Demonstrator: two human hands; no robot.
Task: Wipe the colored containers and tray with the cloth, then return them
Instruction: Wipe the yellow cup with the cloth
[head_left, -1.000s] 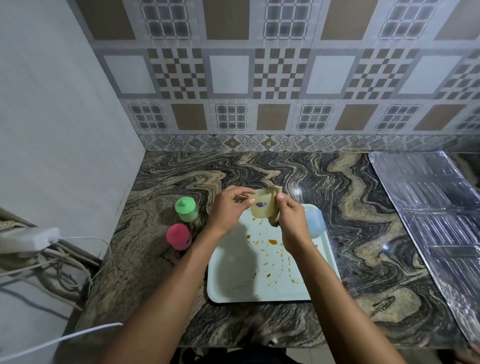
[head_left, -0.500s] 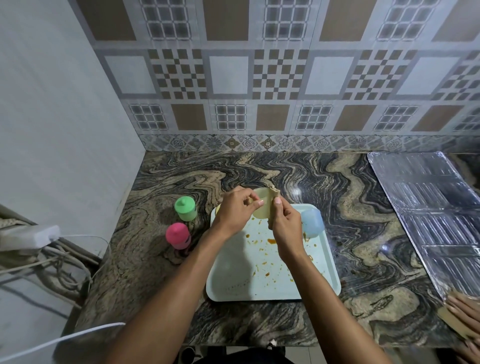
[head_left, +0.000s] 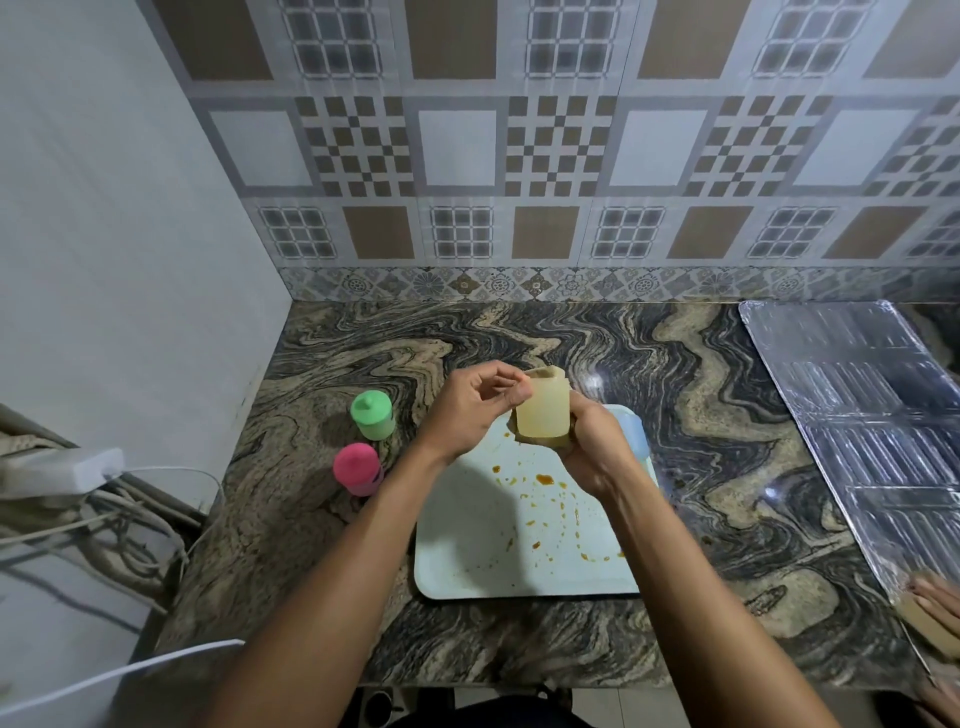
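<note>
A pale yellow container is held up over the far edge of the white tray. My left hand pinches it at its upper left rim. My right hand grips a tan cloth wrapped under and behind the container; a fold of it shows above the top. Orange stains dot the tray. A light blue container stands on the tray's far right corner, partly hidden by my right hand. The green container and the pink container stand on the counter left of the tray.
A foil sheet covers the counter's right side. Another person's hand rests on a tan pad at its near end. A power strip and cables hang past the counter's left edge, by the grey wall.
The yellow container has turned upright and shows fully between my hands. My right hand has slid lower, under it, with the cloth. The other person's hand has moved further onto the foil.
</note>
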